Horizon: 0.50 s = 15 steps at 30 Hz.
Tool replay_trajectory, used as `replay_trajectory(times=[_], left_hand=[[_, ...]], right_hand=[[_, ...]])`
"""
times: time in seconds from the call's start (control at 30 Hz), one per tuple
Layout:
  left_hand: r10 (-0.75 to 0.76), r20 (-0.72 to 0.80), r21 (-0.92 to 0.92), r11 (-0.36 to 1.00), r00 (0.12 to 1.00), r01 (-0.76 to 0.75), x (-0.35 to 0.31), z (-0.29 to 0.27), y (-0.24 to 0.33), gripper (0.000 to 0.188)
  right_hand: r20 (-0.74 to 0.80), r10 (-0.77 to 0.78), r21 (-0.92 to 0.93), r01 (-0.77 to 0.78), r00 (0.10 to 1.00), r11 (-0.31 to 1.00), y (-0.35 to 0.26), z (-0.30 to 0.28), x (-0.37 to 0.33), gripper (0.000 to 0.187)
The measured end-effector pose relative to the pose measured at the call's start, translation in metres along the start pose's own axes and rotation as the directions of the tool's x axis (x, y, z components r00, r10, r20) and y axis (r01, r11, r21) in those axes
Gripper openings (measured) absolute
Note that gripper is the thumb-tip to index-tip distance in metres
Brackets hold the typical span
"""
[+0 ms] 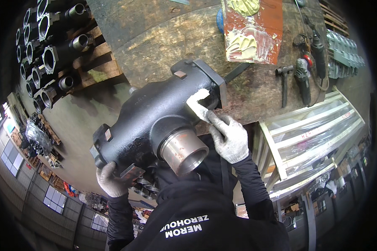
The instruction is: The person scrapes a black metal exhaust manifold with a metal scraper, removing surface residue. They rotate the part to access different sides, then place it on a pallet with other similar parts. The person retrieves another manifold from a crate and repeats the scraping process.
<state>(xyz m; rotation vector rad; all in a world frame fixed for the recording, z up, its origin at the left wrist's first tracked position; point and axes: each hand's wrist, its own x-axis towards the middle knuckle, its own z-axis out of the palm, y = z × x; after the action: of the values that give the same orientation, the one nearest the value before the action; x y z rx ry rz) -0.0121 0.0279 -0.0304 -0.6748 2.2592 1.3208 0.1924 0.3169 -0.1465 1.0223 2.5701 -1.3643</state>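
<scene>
A large black metal casting (142, 108), tubular with a square flange at each end, lies aslant at the edge of the wooden bench. Its short bare-metal neck (184, 150) points toward me. At the left lower end, my left hand (112, 180), in a whitish glove, is closed round the flange corner. Beside its thumb is a flat brownish piece (132, 172); I cannot tell whether it belongs to the casting. My right hand (230, 138), gloved too, stretches its fingers to a bent streak of cream paste (199, 104) near the right flange. Its fingertips touch the paste.
On the wooden bench (163, 42) lies a reddish board (274, 25) with mounds of cream paste. A hammer (284, 83) and an angle grinder (303, 79) are to the right. Several castings (50, 58) stand on pallets at left; a wrapped wooden crate (310, 134) is at right.
</scene>
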Motion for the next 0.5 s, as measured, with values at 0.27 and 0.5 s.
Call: replay_trajectory(times=[0.27,0.5], left_hand=[[0.043,-0.039,0.048,0.998,0.998,-0.041,0.003,-0.001,-0.005,0.033],[-0.055,-0.05,-0.006,0.998,0.997,0.055,-0.004,0.011,0.008,0.035]], right_hand=[[-0.105,0.011,-0.013,-0.013,0.994,1.0,0.013,0.015,-0.01,0.043],[-0.189,0.113,-0.029,-0.12,0.975,0.992,0.034,0.026,-0.009,0.043]])
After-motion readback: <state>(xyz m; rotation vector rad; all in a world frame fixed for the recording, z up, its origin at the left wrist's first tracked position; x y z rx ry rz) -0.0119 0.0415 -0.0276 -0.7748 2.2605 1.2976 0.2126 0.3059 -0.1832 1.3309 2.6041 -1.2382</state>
